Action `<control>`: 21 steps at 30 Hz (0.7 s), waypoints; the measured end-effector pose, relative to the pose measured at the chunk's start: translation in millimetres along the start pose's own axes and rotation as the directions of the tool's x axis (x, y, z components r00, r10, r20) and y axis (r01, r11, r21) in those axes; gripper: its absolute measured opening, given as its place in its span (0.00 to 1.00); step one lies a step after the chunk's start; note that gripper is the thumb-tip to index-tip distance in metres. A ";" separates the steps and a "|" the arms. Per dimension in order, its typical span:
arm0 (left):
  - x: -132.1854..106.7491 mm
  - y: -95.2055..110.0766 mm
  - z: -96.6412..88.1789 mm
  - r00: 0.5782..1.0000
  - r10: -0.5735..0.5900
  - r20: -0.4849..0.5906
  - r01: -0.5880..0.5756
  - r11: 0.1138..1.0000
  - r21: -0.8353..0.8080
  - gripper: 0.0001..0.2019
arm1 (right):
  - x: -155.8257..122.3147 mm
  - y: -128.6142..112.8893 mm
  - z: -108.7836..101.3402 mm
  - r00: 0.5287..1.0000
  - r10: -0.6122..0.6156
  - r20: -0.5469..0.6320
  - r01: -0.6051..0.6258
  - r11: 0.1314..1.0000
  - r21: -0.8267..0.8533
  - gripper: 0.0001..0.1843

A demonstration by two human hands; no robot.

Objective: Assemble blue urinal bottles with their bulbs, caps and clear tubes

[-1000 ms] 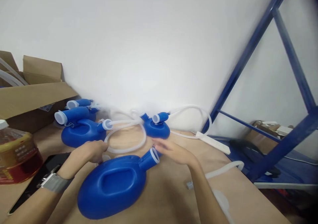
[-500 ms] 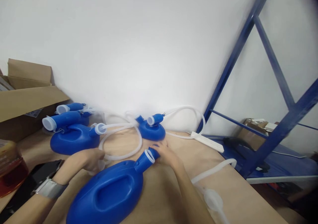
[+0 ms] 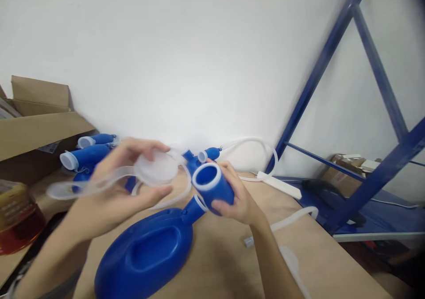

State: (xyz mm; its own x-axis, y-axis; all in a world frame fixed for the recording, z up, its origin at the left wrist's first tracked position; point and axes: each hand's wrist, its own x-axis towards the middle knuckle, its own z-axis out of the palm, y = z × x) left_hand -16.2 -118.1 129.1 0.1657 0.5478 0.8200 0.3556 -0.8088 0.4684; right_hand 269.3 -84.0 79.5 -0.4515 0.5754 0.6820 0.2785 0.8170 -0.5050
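Observation:
My left hand (image 3: 113, 201) pinches a translucent white cap (image 3: 157, 168) with a long looped strap, blurred by motion. The thumb and fingers grip its edge. Wrapped by my right hand (image 3: 241, 199) is a short blue cup-like tube (image 3: 219, 195), its white-rimmed mouth tilted up toward the cap, a small gap between the two. Below both hands a large blue urinal bottle (image 3: 142, 254) lies on the table, with its open neck (image 3: 194, 209) close under the blue tube.
Blue tubes with white rims (image 3: 88, 157) lie at the left by a cardboard box (image 3: 43, 126). Behind are another blue bottle (image 3: 191, 159) and white hose (image 3: 255, 139). A power strip (image 3: 279, 186), a jar of red liquid (image 3: 20, 224) and a blue rack (image 3: 308, 82) flank the table (image 3: 318, 259).
My left hand has risen from the table with the white cap. My right hand has lifted the blue tube and turned its mouth toward me. The large bottle has stayed put.

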 end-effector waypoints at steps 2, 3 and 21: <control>0.0 9.8 22.0 0.999 -0.016 0.051 0.013 0.998 0.058 0.10 | 1.1 -7.2 9.0 1.000 0.005 0.022 -0.006 0.999 0.050 0.44; -0.9 11.8 31.6 0.998 -0.042 0.054 0.039 0.998 0.056 0.10 | 1.2 -9.9 12.3 0.999 0.034 0.018 -0.036 0.994 0.101 0.45; -14.7 17.6 55.9 0.929 0.364 0.069 -0.347 0.920 -0.184 0.22 | 7.0 -40.6 30.6 0.935 0.292 0.200 -0.354 0.794 0.495 0.27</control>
State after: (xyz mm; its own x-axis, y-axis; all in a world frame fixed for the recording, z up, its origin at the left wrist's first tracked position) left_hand 38.9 -128.5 106.9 0.3472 0.2291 0.9094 0.0999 -0.9732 0.2070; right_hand 228.9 -114.2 88.7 -0.5102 0.7693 0.3846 -0.0385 0.4264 -0.9037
